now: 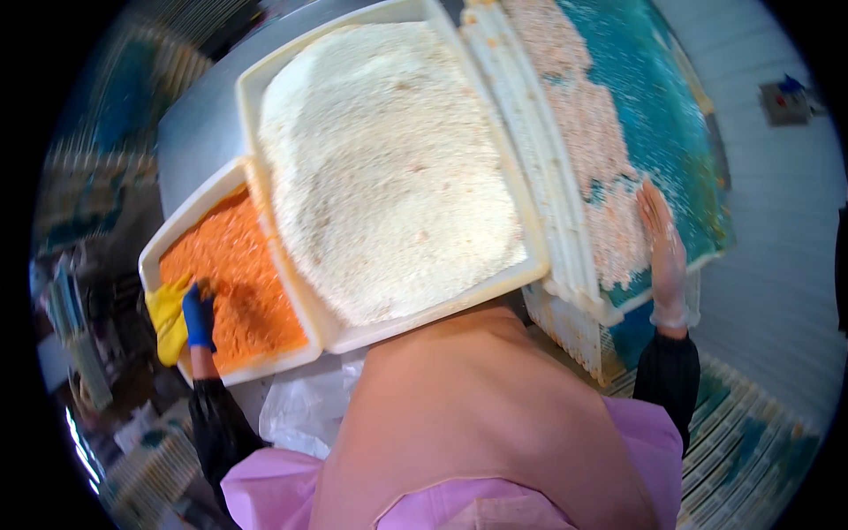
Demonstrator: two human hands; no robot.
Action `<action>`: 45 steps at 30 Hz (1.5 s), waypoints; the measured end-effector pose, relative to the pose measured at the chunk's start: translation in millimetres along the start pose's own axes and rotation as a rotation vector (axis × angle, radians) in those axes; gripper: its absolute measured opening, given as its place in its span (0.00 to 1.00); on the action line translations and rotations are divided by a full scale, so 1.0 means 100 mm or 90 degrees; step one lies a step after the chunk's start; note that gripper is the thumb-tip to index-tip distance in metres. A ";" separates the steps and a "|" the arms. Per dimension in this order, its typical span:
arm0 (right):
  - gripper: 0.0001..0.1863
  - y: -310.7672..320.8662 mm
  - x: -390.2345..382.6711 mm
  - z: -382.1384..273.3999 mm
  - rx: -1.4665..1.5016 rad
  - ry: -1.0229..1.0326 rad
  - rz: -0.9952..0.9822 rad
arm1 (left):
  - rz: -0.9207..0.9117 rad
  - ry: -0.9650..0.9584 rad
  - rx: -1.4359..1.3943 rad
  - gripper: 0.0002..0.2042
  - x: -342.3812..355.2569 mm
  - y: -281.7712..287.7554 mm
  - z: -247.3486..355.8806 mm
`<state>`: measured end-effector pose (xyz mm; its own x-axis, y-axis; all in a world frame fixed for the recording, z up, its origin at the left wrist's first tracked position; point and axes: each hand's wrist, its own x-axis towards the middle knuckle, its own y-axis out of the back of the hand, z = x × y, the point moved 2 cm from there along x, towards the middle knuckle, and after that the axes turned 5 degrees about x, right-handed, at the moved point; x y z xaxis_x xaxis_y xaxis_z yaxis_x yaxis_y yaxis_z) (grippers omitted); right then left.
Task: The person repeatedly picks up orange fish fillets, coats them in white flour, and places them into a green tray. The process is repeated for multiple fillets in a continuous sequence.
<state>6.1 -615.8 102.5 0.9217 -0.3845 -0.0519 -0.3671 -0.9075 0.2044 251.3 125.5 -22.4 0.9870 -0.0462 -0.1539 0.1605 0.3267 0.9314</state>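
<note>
My left hand (199, 320), in a blue glove, is at the left side of a white tub (311, 329) of wet orange mixture (238, 274). Its fingers are drawn together near a small brownish bit; what they hold is too small to make out. Against that hand lies a yellow item (166, 320), a rubber glove or a cloth, over the tub's rim. My right hand (664, 252) wears a clear glove and is stretched out flat, palm edge down, with no object in it. It lies beside pale crumb-coated pieces (618, 234) on a teal sheet (649, 88).
A large white tub (535, 265) heaped with pale crumbs (389, 168) stands between my hands. Stacked white slatted trays (530, 150) rise on its right, under the teal sheet. A clear plastic bag (305, 402) hangs below the orange mixture's tub. Slatted racks (751, 450) stand at the lower right.
</note>
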 end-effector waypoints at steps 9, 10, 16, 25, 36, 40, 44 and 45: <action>0.27 -1.50 -0.08 -0.02 0.064 0.007 -0.289 | -0.222 -0.285 -0.202 0.14 -0.24 -0.33 2.85; 0.27 -1.67 -0.07 0.10 0.030 -0.023 -0.315 | -0.133 -0.430 -0.238 0.13 -0.34 -0.73 2.85; 0.30 -2.57 0.36 1.26 -0.114 -0.110 -0.183 | 0.005 -0.475 0.014 0.09 -0.31 -0.74 2.90; 0.20 -3.15 0.42 0.69 -0.360 0.090 -0.349 | 0.168 -0.196 0.169 0.12 -0.22 -0.45 1.67; 0.11 -0.75 0.31 -0.35 0.087 -0.195 0.037 | 0.087 -0.183 0.148 0.11 -0.26 -0.86 0.93; 0.12 0.30 0.34 -0.17 -0.150 -0.167 0.174 | -0.045 -0.180 0.103 0.09 -0.34 -1.04 0.93; 0.14 0.90 0.13 0.52 -0.583 -0.023 0.166 | -0.057 -0.217 0.129 0.05 -0.30 -1.19 1.03; 0.15 0.91 0.15 0.58 -0.686 0.032 0.139 | -0.068 -0.223 0.129 0.06 -0.31 -1.16 0.99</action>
<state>-20.5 -714.0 63.9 0.8630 -0.4898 0.1239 -0.2435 -0.1883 0.9515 203.1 -4.0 -92.9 0.9016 -0.4002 -0.1643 0.2257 0.1113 0.9678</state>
